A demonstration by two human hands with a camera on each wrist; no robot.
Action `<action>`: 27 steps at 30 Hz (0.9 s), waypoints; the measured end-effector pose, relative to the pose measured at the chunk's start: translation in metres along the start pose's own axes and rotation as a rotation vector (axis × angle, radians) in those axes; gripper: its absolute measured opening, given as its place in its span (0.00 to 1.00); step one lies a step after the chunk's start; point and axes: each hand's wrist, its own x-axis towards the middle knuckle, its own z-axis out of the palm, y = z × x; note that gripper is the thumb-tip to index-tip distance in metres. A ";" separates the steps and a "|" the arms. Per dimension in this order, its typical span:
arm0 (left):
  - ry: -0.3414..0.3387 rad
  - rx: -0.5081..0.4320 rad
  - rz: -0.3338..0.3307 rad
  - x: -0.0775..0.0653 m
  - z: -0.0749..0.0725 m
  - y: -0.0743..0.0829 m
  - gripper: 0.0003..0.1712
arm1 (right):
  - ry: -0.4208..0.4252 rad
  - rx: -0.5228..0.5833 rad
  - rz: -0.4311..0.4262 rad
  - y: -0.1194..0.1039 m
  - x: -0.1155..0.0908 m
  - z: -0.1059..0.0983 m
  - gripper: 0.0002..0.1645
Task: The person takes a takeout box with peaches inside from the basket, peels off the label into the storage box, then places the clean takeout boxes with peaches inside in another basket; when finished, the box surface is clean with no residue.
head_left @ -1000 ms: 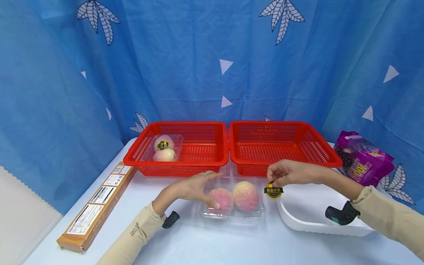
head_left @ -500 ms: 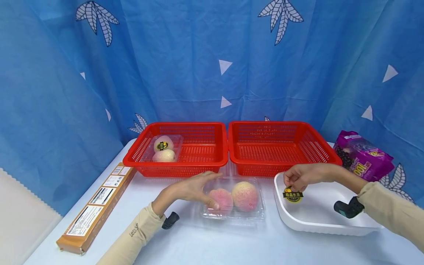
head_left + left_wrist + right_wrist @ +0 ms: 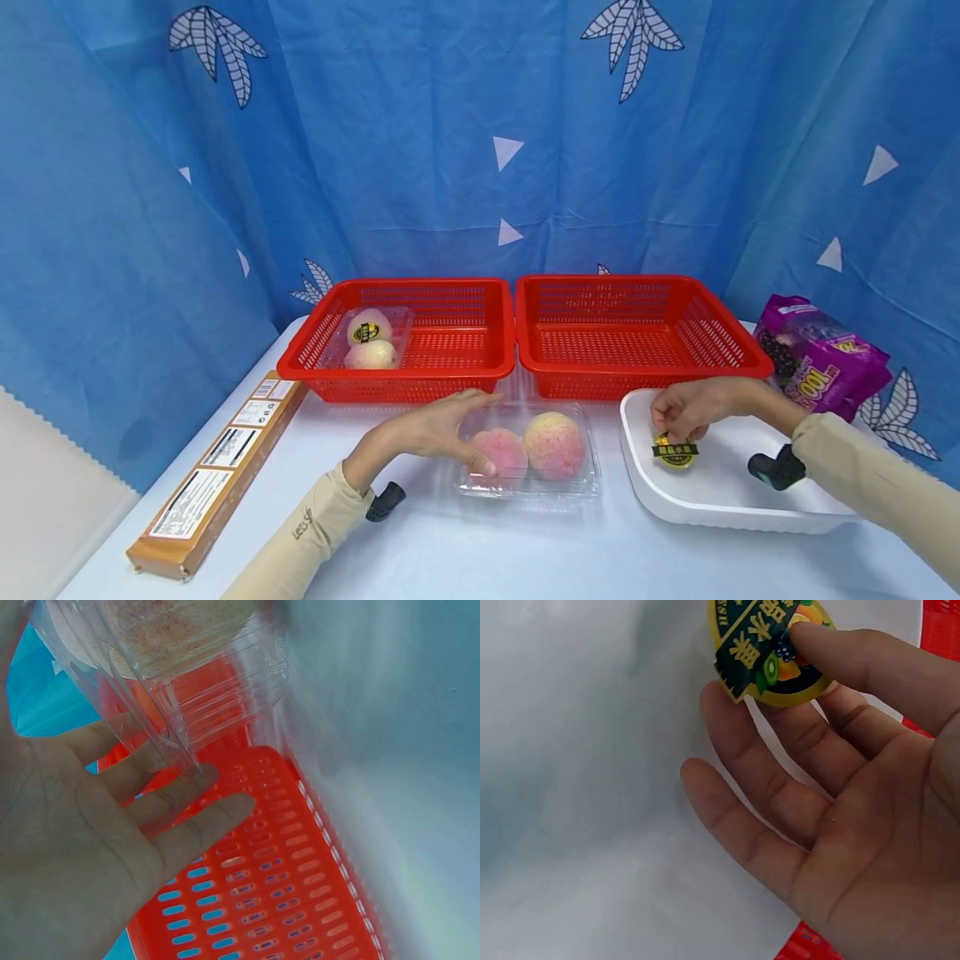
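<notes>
My left hand (image 3: 438, 427) holds a clear plastic fruit box (image 3: 587, 479) on the table, thumb toward its front and fingers at its far side. In the left wrist view, the fingers lie fairly straight along the box's clear wall. Inside sit two peaches, a pink one (image 3: 501, 452) under the thumb and a yellow-pink one (image 3: 553, 446) beside it. At the right, my right hand (image 3: 693, 406) pinches a black-and-gold fruit sticker (image 3: 772, 656) between thumb and fingers, over the white tub (image 3: 651, 500). Its other fingers are loosely bent in the right wrist view.
Behind the box stand two red baskets side by side. The left basket (image 3: 450, 372) contains another peach box (image 3: 405, 321) bearing a similar sticker; the right basket (image 3: 637, 371) adjoins it. A purple bag (image 3: 832, 367) lies at the far right, and a long cardboard box (image 3: 217, 467) at left.
With the sticker pinched, my right hand has moved right from beside the fruit box to over the white tub, then slightly lower. The tub has shifted a little. My left hand stays on the fruit box.
</notes>
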 end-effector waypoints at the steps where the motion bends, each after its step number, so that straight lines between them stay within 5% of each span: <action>1: -0.002 0.002 -0.002 0.000 0.000 0.000 0.56 | 0.011 -0.018 0.008 0.001 0.001 0.001 0.10; 15: -0.001 0.011 0.011 0.001 0.001 -0.002 0.56 | -0.008 -0.066 0.024 0.002 0.017 0.012 0.09; 27: 0.001 0.015 0.017 -0.001 0.000 0.000 0.56 | 0.078 -0.232 0.000 -0.005 0.015 0.019 0.12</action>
